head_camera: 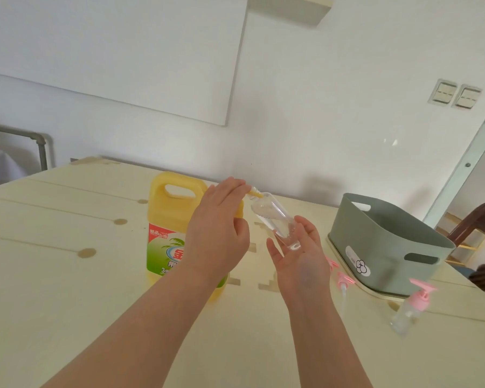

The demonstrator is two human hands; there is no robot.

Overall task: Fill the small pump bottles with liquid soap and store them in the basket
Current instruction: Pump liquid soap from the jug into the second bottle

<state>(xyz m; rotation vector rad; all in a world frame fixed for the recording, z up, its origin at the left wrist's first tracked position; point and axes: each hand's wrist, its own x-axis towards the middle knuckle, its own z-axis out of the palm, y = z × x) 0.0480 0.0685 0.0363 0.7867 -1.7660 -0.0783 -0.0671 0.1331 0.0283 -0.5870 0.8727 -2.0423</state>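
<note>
jug [168, 219] on table [53, 275], left | basket [381, 242] right | pump bottle [410, 310] before basket

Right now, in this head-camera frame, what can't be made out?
All from the head view:
The yellow jug: its pump top is covered by the left hand, whose grip there is unclear.
The jug label: partly behind the left forearm.
The green basket: its near wall hides the inside.
The clear bottle in the right hand: fill level too faint.
The pink-pump bottle: blurred, contents unclear.
</note>
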